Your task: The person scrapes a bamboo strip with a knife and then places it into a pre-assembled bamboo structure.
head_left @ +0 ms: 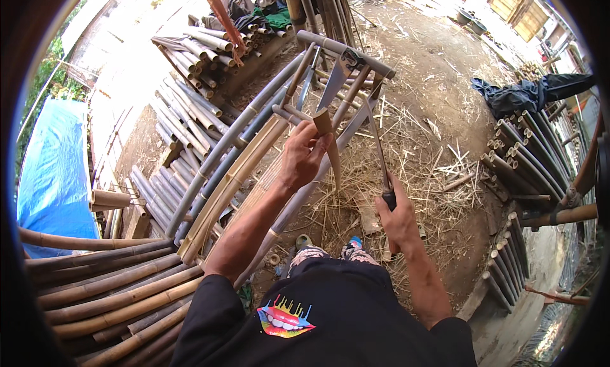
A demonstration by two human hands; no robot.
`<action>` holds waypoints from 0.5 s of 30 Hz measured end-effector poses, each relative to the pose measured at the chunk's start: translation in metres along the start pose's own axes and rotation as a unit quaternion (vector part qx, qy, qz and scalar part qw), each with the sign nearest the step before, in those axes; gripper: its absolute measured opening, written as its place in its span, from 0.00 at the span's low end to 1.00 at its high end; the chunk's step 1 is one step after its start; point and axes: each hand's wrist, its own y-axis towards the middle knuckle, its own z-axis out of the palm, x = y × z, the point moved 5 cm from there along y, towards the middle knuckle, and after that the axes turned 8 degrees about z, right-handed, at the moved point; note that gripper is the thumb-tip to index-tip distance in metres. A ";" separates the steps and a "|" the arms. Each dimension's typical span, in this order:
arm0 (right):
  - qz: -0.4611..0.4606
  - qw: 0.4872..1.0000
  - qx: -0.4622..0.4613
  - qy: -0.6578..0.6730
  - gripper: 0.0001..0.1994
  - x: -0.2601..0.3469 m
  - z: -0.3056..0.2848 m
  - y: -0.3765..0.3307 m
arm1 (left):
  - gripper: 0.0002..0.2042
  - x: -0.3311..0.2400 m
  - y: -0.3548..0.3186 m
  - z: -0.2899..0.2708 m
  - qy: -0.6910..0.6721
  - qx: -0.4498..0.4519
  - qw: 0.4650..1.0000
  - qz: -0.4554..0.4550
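My left hand (306,156) is closed round a short piece of split bamboo (332,152), which slants downward with its tapered end below my fingers. In my right hand (401,219) is a long knife (382,152), gripped by its dark handle. Its narrow blade points up and away, to the right of the bamboo piece and apart from it. Just beyond my left hand, a handsaw (338,78) hangs at the top of a bamboo frame (213,158). Long split bamboo strips (238,170) lie along this frame, under my left forearm.
Thick bamboo poles (121,291) are stacked at lower left, with more cut lengths (190,119) farther off. Bamboo shavings (413,157) litter the ground. Upright bamboo bundles (530,151) stand at right, partly under a dark cloth (527,95). A blue tarp (54,170) hangs far left.
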 end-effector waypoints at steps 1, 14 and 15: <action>-0.002 1.000 0.004 0.024 0.29 0.000 -0.011 -0.006 | 0.08 -0.004 0.001 0.007 -0.027 0.013 0.999 -0.031; -0.144 0.989 -0.012 0.037 0.16 0.079 -0.068 -0.049 | 0.16 -0.081 -0.001 0.064 0.048 0.070 0.986 0.147; -0.152 0.988 -0.018 0.032 0.16 0.079 -0.068 -0.050 | 0.16 -0.080 -0.003 0.066 0.047 0.071 0.985 0.149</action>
